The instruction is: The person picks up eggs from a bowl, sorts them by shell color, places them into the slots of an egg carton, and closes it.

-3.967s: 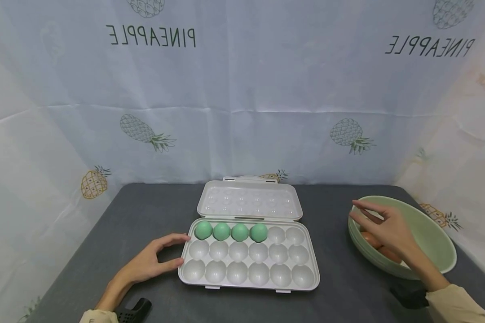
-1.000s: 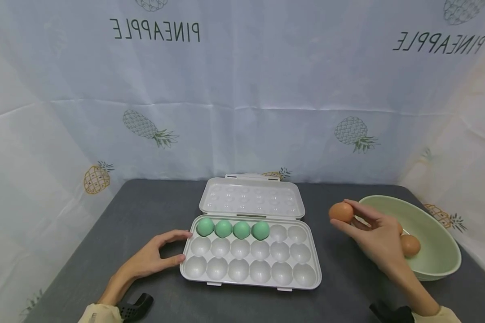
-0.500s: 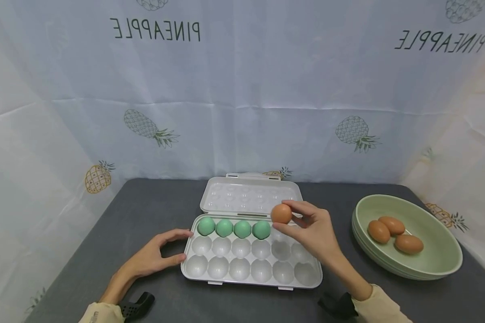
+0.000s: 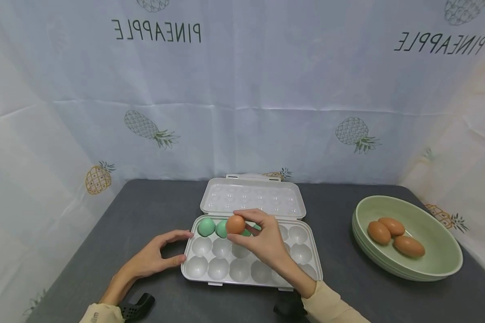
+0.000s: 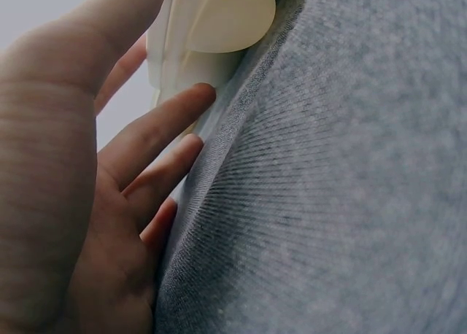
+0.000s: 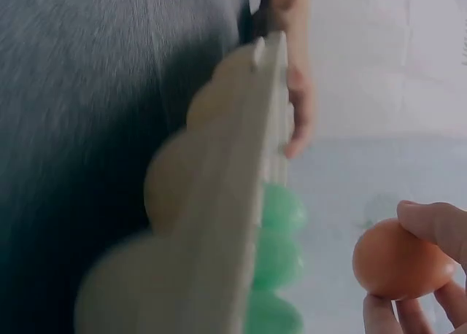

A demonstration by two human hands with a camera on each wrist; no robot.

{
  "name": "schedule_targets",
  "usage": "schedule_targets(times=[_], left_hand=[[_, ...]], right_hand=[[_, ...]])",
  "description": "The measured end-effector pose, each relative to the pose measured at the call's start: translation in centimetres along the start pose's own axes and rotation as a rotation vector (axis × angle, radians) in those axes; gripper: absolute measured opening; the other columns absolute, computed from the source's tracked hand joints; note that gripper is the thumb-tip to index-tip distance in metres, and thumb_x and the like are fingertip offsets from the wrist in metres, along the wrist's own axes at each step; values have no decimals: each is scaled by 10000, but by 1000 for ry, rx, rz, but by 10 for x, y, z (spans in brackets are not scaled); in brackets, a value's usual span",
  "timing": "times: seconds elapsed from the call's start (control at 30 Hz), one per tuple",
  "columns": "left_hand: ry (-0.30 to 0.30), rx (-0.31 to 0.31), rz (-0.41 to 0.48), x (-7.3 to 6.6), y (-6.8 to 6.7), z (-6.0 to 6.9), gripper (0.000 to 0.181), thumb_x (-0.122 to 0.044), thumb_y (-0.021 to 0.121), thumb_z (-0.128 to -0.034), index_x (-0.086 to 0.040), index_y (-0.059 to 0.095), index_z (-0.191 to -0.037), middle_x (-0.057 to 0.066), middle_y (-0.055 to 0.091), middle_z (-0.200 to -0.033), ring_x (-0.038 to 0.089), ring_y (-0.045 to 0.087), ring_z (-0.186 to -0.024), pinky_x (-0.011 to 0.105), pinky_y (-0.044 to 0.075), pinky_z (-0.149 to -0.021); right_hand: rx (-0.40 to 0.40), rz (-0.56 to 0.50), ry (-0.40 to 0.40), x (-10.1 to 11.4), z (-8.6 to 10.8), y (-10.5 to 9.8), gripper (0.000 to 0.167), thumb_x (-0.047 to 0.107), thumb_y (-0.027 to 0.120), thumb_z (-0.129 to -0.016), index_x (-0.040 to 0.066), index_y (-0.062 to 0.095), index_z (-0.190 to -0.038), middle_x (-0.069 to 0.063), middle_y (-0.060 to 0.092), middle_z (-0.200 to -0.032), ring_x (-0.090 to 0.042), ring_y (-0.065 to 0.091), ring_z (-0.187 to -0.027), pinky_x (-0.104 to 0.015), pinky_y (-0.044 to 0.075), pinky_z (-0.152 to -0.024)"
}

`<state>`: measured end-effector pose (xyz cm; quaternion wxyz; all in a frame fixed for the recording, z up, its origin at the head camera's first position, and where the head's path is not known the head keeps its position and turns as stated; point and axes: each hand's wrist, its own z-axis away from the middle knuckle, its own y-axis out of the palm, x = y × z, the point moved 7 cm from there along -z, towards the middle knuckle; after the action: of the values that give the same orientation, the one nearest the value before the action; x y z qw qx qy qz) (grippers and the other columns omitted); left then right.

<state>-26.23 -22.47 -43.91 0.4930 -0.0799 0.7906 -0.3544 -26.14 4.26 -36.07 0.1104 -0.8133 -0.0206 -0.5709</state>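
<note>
And here is the right hand (image 4: 264, 240), over the egg tray (image 4: 246, 283), with a brown egg (image 4: 235, 224) pinched between thumb and fingertips! The egg is up above the tray's far row, and the right wrist view shows clear air between it and the green balls (image 4: 206, 227). Those balls line that far row from the left corner; two show well, the others mostly hidden behind egg and fingers. Over on the left, the left hand (image 4: 153, 255) is spread wide, grasping nothing, thumb and forefinger resting at the tray's left edge. The tray sits mid-tabletop, its lid (image 4: 250, 197) laid open towards the far edge, with bare cups in the middle and near rows. Out by the tabletop's right edge, three more brown eggs (image 4: 409, 246) lie together in a pale green bowl (image 4: 432, 237). Behind the far edge hangs the pineapple-print curtain (image 4: 242, 67).
</note>
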Motion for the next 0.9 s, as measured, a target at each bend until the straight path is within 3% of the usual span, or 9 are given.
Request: schedule_targets(times=[0.3,0.63,0.9], left_hand=[[-32,13,-20,2,0,-2,486,-197,777,-911,-215,626,-1373,76,664,-1375,-53,567,-1240,303,515,-1014],[-29,11,-30,1,0,-1,493,-185,775,-910,-212,622,-1378,81,663,-1376,-55,562,-1241,312,523,-999],[-24,11,-22,1,0,0,496,-187,777,-911,-216,620,-1380,74,665,-1373,-65,559,-1242,292,517,-1002]], right_hand=[[87,-19,14,-15,-2,43,482,-4,884,-732,-19,741,-1192,-186,729,-1216,-240,684,-1132,-240,582,-936],[135,88,-21,-29,-1,73,400,29,900,-726,16,777,-1107,-101,788,-1073,-199,760,-941,-194,587,-825],[162,176,-96,-31,-2,87,419,18,896,-721,-23,764,-1116,-142,786,-1071,-196,754,-923,-186,584,-805]])
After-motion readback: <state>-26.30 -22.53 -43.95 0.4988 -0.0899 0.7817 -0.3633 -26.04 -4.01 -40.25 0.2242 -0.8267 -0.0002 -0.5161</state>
